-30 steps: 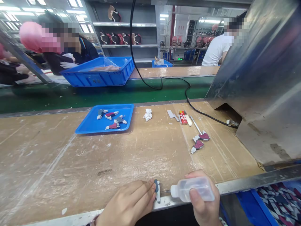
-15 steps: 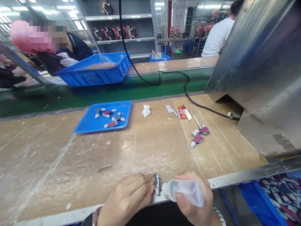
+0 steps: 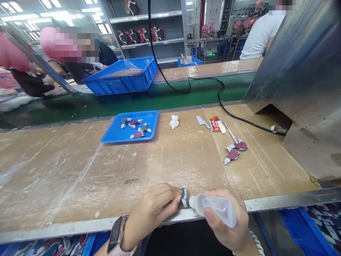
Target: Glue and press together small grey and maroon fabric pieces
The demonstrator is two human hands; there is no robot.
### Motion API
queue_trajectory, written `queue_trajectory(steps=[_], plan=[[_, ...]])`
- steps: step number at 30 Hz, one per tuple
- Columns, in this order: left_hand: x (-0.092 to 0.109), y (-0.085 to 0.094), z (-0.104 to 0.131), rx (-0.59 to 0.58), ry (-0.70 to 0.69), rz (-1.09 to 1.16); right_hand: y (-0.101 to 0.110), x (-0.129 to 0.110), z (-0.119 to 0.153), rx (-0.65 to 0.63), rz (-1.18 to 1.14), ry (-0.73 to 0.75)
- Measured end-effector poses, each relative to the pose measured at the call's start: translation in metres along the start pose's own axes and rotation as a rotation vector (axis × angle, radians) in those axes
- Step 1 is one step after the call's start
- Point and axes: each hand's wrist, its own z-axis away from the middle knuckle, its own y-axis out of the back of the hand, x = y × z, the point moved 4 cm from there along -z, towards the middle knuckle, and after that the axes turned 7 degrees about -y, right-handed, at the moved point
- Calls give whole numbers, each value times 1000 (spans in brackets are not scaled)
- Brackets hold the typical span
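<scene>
Near the front edge of the table, my left hand [image 3: 161, 201] pinches a small grey-and-white moulded piece [image 3: 184, 198] between thumb and fingers. My right hand [image 3: 231, 217] is wrapped round a translucent squeeze bottle [image 3: 217, 209], tipped so its white nozzle points left at the piece. Whether the nozzle tip touches the piece I cannot tell. Two maroon-and-white pieces [image 3: 233, 155] lie further back on the right. Several similar pieces rest in a shallow blue tray [image 3: 112, 136] at the back left of the table.
Crumpled white tissue [image 3: 174, 122], a red-and-yellow box [image 3: 214, 124] and a thin metal rod [image 3: 230, 132] lie toward the back. A black cable [image 3: 239, 120] runs to the metal housing [image 3: 301, 103] on the right. Blue bins [image 3: 301, 227] of pieces sit below the edge. People work beyond.
The view has shifted, so the table's contents appear further right and slightly higher. Both hands keep their hold on the piece and the bottle, with the nozzle still beside the piece.
</scene>
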Motion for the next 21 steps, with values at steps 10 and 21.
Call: queue_trajectory(steps=[10, 21], plan=[[-5, -4, 3, 0, 73, 45, 0, -12, -11, -64, 111, 137], [-4, -8, 5, 21, 86, 1, -9, -36, -2, -28, 231, 337]])
